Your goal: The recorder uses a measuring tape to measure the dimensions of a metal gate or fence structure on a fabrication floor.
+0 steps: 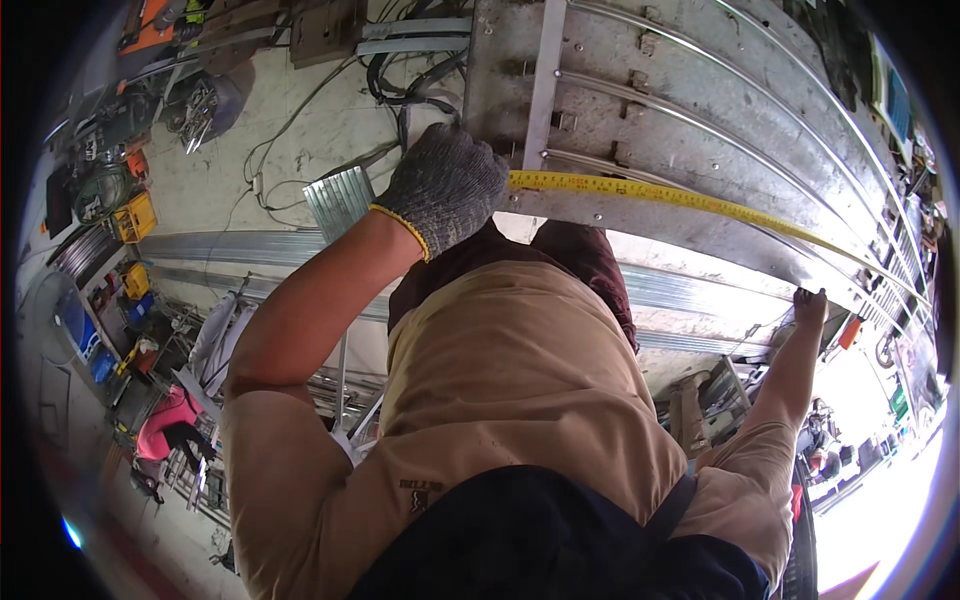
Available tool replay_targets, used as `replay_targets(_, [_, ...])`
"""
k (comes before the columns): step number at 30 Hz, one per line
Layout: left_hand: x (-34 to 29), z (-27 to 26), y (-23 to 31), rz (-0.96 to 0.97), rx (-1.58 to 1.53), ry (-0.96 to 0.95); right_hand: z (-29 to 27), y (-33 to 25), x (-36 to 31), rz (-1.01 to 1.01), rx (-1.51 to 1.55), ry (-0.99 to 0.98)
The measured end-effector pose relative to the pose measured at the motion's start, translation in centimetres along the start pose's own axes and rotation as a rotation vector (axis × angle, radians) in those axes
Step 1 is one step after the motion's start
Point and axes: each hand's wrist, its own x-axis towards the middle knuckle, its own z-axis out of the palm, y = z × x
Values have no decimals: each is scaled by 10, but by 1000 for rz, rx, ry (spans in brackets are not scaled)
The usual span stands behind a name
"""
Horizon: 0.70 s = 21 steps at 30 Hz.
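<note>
A grey knitted glove with a yellow cuff covers my left hand (445,190), which is closed at the left end of a yellow measuring tape (640,188). The tape runs out from this fist to the right, along the near edge of a grey metal worktop (690,130) with long shiny rails and rivets. My right arm stretches far to the right. At its end my right hand (811,305) is by the worktop's near edge, below the tape. It looks small and dark there, and its finger position is unclear.
Black cables (405,90) lie left of the worktop. Long metal strips (240,246) and a ribbed metal piece (340,200) lie on the floor. Yellow bins (135,217) stand at the far left, near a person in pink (168,425). Bright light comes in at the lower right.
</note>
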Motion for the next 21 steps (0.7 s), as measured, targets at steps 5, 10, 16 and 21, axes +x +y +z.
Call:
replay_targets(5, [1,0,0,42,95,-2,26,-20,-1,-269,-134,439])
replay_targets(10, [2,-4,-6,75,93,-56,44,-61,23,-217,-65,188])
replay_targets(16, [2,0,-4,12,2,-28,50,-78,97,-187,-107,156])
replay_targets(21, [1,5,-7,16,-12,9,54,-74,82,-389,-477,253])
